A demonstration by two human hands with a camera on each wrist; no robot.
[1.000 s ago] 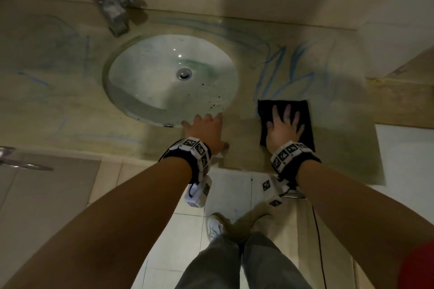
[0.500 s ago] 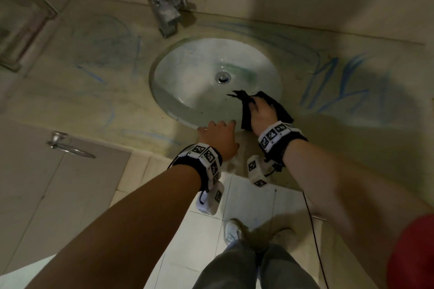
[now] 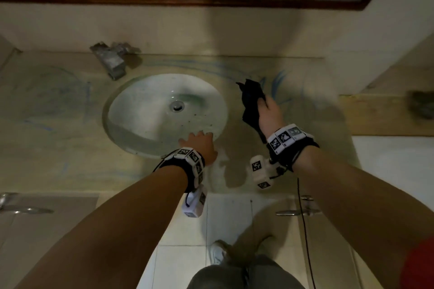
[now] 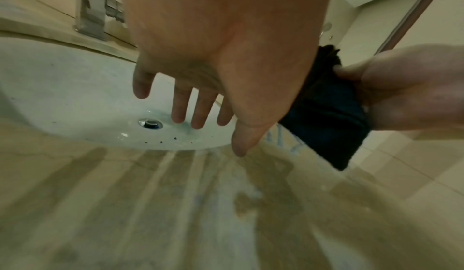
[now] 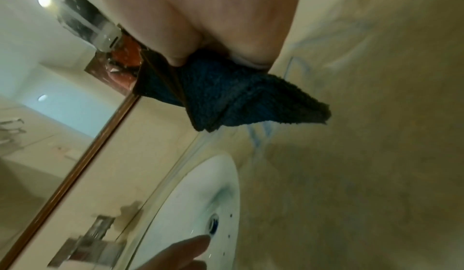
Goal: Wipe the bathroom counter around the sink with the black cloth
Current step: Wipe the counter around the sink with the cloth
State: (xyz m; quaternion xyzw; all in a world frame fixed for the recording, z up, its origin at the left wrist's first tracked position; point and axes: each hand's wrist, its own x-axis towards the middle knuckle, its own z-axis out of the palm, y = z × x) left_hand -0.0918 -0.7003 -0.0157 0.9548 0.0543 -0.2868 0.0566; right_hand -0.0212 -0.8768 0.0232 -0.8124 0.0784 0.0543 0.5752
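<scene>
right hand (image 3: 267, 112) grips bunched black cloth (image 3: 251, 101) lifted right of the sink (image 3: 164, 112), likely repositioning; left hand (image 3: 199, 145) spread, bracing at sink's near rim.

Arms: bare from wrist to above the elbow.
Left wristband (image 3: 187, 159): black strap ringed with white blocks that bear black square markers.
Left wrist camera (image 3: 194, 203): white boxy unit under the wrist, with markers on its sides and a short dark cable loop.
Right wristband (image 3: 287, 139): black strap with the same row of white marker blocks.
Right wrist camera (image 3: 259, 171): white box with square markers; a thin black cable (image 3: 304, 225) hangs down from it.
Sleeve (image 3: 420, 265): red, at the right shoulder.
Trousers (image 3: 244, 274): grey.
Shoe (image 3: 217, 252): white.
</scene>
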